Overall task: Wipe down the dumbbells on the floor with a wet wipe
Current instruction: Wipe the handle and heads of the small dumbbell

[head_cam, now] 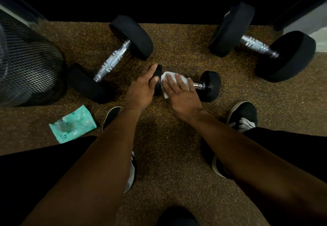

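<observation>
A person crouching on the speckled rubber floor (177,137) is cleaning the small dumbbell (210,86), which is lying crosswise just ahead of their shoes (242,116), between two much bigger ones. The left hand (143,86) is curling its fingers round the weight's left head and steadying it. The right hand (180,91) is lying almost flat, fingers straight, pressing a white wet wipe (166,77) onto the handle and closing on nothing.

The small dumbbell is looking solid and rigid, dense for its size yet probably liftable with one hand. Its rounded heads are likely making it prone to rolling, so bracing one head, as the left hand is doing, seems the sound hold. The short chrome bar is probably turning slick under the damp cloth. The wipe itself is appearing thin and limp, apt to bunch unless pressed flat or wrapped round the bar.

Matte black rubber is covering both heads, and a stub of bright chrome is showing between the wipe and the right head. The left large dumbbell (113,59) is lying diagonally beside a mesh bin (30,63), and the right large dumbbell (256,46) is sitting near the dark back wall. Both are showing thick black heads and ridged chrome handles, and both are looking heavy enough to be better turned in place by the handle than lifted. A teal wipe packet (73,125) is lying by the left shoe.
</observation>
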Available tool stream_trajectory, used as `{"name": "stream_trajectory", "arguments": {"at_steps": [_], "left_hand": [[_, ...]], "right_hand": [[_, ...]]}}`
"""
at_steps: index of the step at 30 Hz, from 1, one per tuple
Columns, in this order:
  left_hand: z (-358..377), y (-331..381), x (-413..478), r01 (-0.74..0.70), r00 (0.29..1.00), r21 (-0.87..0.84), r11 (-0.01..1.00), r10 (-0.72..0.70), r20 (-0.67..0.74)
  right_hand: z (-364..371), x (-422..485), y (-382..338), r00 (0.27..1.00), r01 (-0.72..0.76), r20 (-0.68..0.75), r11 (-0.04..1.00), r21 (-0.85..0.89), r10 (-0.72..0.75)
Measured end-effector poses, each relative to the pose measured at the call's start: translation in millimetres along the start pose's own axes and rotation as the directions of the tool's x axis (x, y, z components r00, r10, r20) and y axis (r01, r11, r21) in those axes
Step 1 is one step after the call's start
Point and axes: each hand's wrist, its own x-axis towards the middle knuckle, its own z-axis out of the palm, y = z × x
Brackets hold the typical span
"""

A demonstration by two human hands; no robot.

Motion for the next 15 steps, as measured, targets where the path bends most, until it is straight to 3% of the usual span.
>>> {"name": "stream_trajectory", "arguments": {"at_steps": [11, 15], "left_hand": [[1.4, 0.3, 3.7, -0.005, 1.000, 0.043, 0.999, 0.005, -0.018], [2.2, 2.4, 6.9, 0.014, 1.000, 0.047, 0.999, -0.014, -0.012]], "right_hand": [[2.4, -1.6, 6.1, 0.999, -0.010, -0.032, 0.999, 0.039, 0.011], [2.4, -4.3, 14.4, 0.999, 0.038, -0.024, 0.998, -0.054, -0.039]]}}
